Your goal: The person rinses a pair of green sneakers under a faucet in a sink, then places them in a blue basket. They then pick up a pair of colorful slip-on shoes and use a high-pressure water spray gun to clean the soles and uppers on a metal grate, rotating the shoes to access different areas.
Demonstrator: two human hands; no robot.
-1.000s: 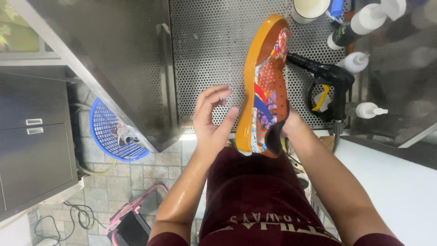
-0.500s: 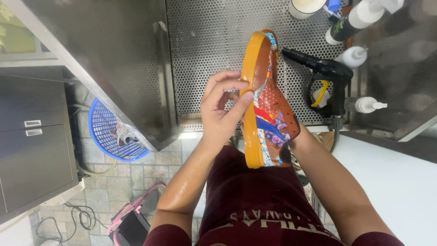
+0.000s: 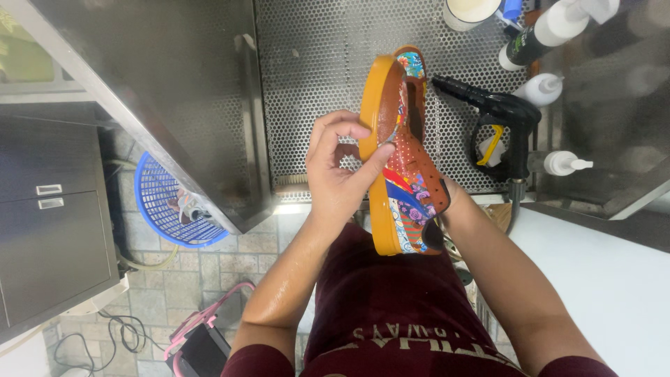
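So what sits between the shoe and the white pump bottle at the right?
In the head view, a black spray gun with a yellow trigger lies on the perforated metal tray, between the shoe and the white pump bottle.

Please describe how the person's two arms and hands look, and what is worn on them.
Both hands are bare, without gloves: the left hand shows fully, the right hand mostly hidden. Both forearms are bare and look wet. Short dark maroon sleeves end near the elbows. No watch or rings visible.

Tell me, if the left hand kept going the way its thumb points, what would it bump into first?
Most likely the shoe: the left hand has its thumb already pressed against the orange sole's edge, so nothing lies between them.
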